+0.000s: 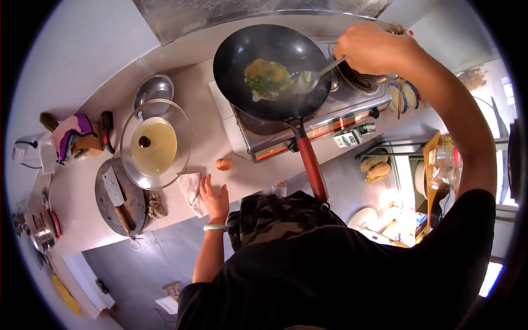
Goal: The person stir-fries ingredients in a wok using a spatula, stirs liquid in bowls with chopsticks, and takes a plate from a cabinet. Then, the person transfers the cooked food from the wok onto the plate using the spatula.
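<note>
The right hand (366, 49) is clamped on the spatula (331, 65), whose head rests in the wok (275, 41) among steaming yellow-and-green food (267, 80). The wok sits over the stove (324, 127), its red handle (312, 170) pointing toward the person. At the stove's front, a green-and-white label (347, 139) bears print too small to read. The left hand (215, 199), fingers apart, is at the cloth (191, 192); whether they touch, I cannot tell.
</note>
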Tool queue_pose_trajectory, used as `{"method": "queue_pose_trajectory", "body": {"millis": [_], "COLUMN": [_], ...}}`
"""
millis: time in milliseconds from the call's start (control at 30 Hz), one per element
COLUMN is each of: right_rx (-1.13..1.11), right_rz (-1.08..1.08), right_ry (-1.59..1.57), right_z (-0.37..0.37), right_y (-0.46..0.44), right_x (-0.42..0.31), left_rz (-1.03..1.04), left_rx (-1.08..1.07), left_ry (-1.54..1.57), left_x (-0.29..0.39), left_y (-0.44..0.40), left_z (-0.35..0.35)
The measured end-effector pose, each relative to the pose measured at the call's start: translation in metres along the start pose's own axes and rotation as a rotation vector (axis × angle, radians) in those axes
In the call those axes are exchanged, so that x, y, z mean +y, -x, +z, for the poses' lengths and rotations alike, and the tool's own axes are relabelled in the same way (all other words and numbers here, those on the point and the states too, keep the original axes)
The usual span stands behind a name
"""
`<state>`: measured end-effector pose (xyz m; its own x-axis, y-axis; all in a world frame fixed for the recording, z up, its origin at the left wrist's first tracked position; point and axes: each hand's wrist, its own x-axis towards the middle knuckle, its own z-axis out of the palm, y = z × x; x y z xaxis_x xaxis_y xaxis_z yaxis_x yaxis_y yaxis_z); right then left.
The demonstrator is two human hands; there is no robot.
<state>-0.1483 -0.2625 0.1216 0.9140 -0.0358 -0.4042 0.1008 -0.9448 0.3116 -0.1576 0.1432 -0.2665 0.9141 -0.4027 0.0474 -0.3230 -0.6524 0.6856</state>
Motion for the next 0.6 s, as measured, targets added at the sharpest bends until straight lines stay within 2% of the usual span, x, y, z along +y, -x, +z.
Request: {"method": "queue_pose_trajectory", "body": {"millis": [33,67,200,333,433,533,600], "right_rx": [0.004,-0.111,-0.004,-0.015,-0.11,0.071,0.138], "right_rz": [-0.041,0.014,0.008,-0.021,0.048,-0.019,0.02], "right_ry": [0.031,0.128,0.076,-0.134,-0.154,-0.174,-0.268], "right_z": [0.001,0.002,0.031,0.043,0.047,0.059,0.055], "right_y": [-0.006,-0.016,-0.046,-0.055,-0.053,-0.058,-0.063], "right_x": [-0.001,-0.006,0.014,0.045,0.064,0.05,0.039], "left_rz": [0.02,-0.01,-0.082,-0.076,-0.087,-0.112,-0.085], "left_rx": [0.019,0.024,0.064,0.088,0.103,0.083,0.088], "left_ry": [-0.013,0.024,0.069,0.063,0.086,0.168,0.219], "left_x": [0.003,0.005,0.021,0.029,0.041,0.067,0.087], "left_y": [0.005,0.009,0.023,0.033,0.036,0.037,0.029], "left_z": [0.001,0.003,-0.002,-0.007,-0.011,-0.017,-0.019]}}
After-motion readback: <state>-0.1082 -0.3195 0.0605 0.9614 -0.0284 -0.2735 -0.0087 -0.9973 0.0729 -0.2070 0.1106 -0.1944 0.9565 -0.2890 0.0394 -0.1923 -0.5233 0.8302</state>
